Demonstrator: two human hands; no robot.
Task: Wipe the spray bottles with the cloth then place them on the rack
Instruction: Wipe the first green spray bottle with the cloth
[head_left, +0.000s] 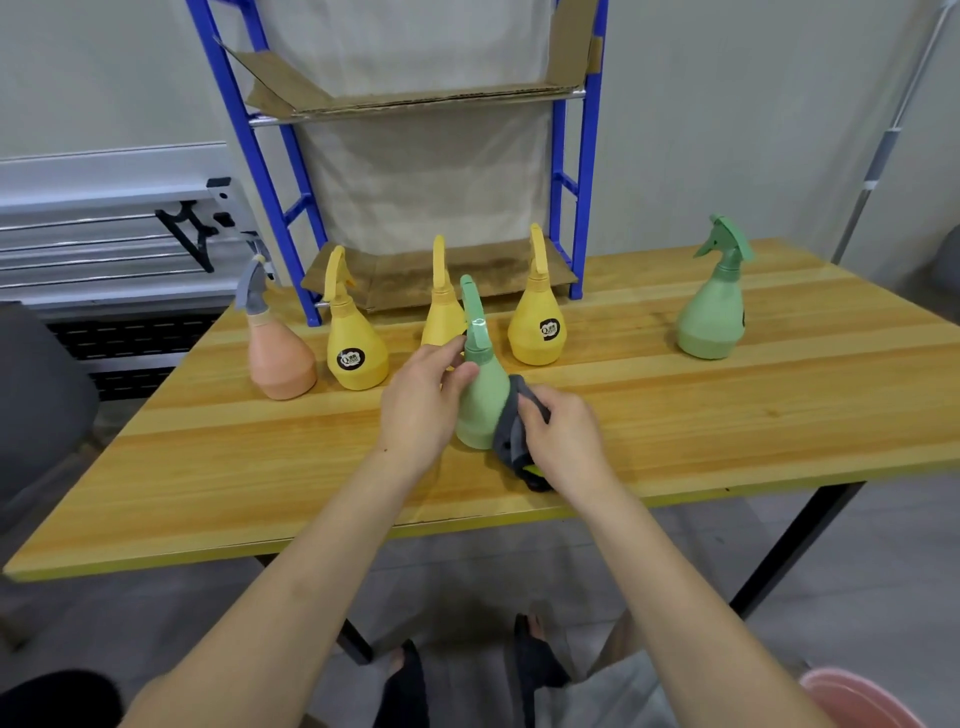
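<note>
a long wooden table (727, 415), glossy with pale and amber planks, carries everything. behind the grip stands a blue metal rack (582, 171) with flat cardboard shelves. beyond the hands, a row of pear-shaped matte plastic bottles: a peach bottle (280, 358) with a grey trigger far to the left, then three yellow bottles (358, 353), the middle one partly hidden behind the held bottle. a second green bottle (711, 317) stands well off to the right. the green spray bottle (483, 400) stands upright between both hands; the left hand (421, 405) curls its fingers round the narrow neck. the right hand (566, 436) presses a bunched grey cloth (511, 431) against the bottle's lower right side, fingers closed on the fabric.
</note>
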